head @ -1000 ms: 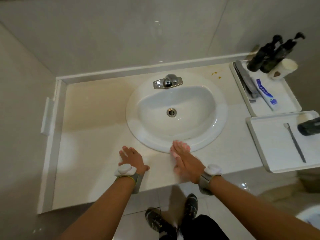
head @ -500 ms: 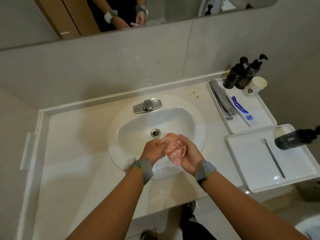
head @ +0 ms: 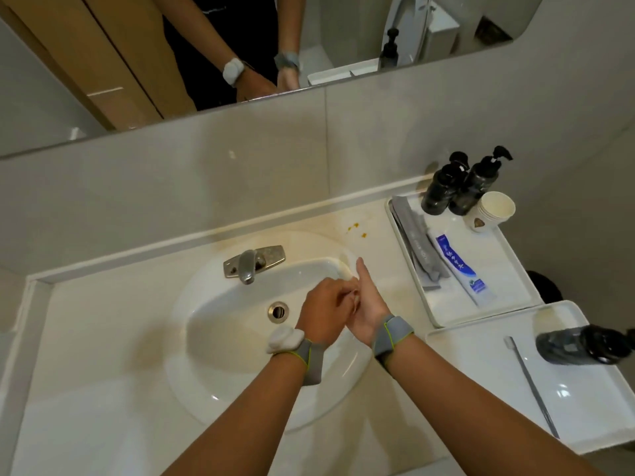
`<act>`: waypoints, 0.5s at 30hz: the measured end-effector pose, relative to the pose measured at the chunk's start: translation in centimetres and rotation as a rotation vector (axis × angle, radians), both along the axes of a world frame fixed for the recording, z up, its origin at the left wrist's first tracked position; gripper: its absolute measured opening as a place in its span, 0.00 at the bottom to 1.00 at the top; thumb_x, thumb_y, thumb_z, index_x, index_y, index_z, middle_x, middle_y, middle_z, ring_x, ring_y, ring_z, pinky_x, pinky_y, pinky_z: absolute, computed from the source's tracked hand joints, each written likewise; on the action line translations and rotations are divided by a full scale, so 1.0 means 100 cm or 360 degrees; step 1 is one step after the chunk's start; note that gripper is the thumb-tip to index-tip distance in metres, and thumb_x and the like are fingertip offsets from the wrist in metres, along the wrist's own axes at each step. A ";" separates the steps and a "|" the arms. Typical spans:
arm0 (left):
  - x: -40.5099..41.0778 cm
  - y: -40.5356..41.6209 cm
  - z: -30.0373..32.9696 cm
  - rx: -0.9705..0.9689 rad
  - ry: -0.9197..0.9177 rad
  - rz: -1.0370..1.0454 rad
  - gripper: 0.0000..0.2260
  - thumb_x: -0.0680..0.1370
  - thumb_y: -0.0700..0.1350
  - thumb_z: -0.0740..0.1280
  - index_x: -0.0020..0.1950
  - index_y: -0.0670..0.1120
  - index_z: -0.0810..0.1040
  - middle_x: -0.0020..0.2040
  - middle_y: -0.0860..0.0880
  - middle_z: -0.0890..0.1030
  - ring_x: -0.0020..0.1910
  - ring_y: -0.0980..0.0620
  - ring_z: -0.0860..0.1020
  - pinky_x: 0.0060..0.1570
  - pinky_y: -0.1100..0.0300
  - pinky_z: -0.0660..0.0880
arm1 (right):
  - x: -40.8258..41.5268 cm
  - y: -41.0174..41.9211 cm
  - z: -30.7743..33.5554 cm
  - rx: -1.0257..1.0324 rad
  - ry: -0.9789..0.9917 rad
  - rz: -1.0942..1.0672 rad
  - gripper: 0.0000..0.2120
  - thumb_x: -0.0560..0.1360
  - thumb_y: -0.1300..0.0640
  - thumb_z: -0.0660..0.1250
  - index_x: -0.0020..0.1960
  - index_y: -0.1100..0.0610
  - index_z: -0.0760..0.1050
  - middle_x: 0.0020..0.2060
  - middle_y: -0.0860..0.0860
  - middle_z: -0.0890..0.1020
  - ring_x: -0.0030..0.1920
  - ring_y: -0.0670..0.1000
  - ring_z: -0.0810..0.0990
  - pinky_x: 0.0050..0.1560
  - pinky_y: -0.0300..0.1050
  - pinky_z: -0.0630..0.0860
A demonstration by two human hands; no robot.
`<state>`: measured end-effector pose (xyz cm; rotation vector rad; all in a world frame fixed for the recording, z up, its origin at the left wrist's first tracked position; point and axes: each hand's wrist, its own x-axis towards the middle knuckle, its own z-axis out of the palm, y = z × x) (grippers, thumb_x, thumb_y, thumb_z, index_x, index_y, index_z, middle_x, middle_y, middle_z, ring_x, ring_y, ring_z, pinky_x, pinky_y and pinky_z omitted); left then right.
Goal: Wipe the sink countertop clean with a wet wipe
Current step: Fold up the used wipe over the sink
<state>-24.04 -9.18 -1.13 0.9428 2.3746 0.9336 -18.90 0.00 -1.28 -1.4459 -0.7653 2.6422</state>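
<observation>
Both my hands meet over the right side of the white sink basin (head: 220,324). My left hand (head: 323,309) is curled against my right hand (head: 369,304), whose fingers point up toward the wall. The wet wipe (head: 354,299) is pressed between them and shows only as a thin pale sliver. The white countertop (head: 103,338) surrounds the basin. Small yellow-brown specks (head: 355,230) lie on it behind the basin, to the right of the metal faucet (head: 252,264).
A white tray (head: 508,269) at the back right holds two black pump bottles (head: 460,187), a paper cup (head: 494,209), toothpaste (head: 458,266) and grey packets. A nearer tray (head: 481,389) holds a toothbrush (head: 531,386) and a lying dark bottle (head: 580,343). A mirror hangs above.
My hands left the counter's front edge and came together over the basin with the wipe. They have since shifted right and back, and the wipe is now nearly hidden. The view tilted up.
</observation>
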 end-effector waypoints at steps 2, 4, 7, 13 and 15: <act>-0.009 0.009 -0.005 0.0006 -0.0098 -0.0012 0.11 0.74 0.51 0.59 0.47 0.54 0.81 0.44 0.52 0.82 0.44 0.55 0.80 0.46 0.58 0.78 | -0.005 0.015 -0.006 0.0098 -0.0064 0.0088 0.16 0.82 0.45 0.63 0.47 0.58 0.78 0.33 0.57 0.81 0.31 0.52 0.83 0.34 0.48 0.80; -0.027 0.020 -0.013 0.0055 -0.0090 0.0082 0.12 0.74 0.51 0.59 0.48 0.54 0.82 0.46 0.53 0.83 0.45 0.56 0.81 0.48 0.61 0.77 | -0.014 0.034 -0.015 0.0178 -0.0165 -0.0001 0.10 0.83 0.57 0.62 0.44 0.58 0.72 0.31 0.57 0.75 0.24 0.53 0.78 0.22 0.44 0.76; -0.063 0.036 -0.029 0.0019 0.0252 0.0216 0.11 0.78 0.45 0.64 0.58 0.49 0.81 0.53 0.49 0.83 0.52 0.49 0.81 0.54 0.56 0.77 | -0.035 0.072 -0.027 0.0453 -0.0255 -0.0100 0.10 0.83 0.60 0.59 0.42 0.55 0.71 0.32 0.57 0.77 0.27 0.54 0.76 0.28 0.46 0.76; -0.125 0.077 -0.067 -0.0790 0.0364 -0.0127 0.27 0.84 0.54 0.53 0.82 0.47 0.55 0.81 0.41 0.55 0.80 0.39 0.55 0.78 0.48 0.56 | -0.093 0.132 -0.044 0.2116 -0.0483 0.0251 0.15 0.84 0.52 0.61 0.62 0.55 0.83 0.61 0.57 0.83 0.64 0.57 0.78 0.69 0.50 0.71; -0.132 0.085 -0.082 -0.0936 0.0364 -0.0162 0.28 0.84 0.56 0.51 0.82 0.48 0.51 0.82 0.43 0.50 0.81 0.38 0.50 0.77 0.44 0.55 | -0.106 0.138 -0.060 0.2328 -0.0486 0.0698 0.18 0.84 0.53 0.59 0.71 0.54 0.76 0.73 0.58 0.73 0.74 0.59 0.70 0.74 0.51 0.65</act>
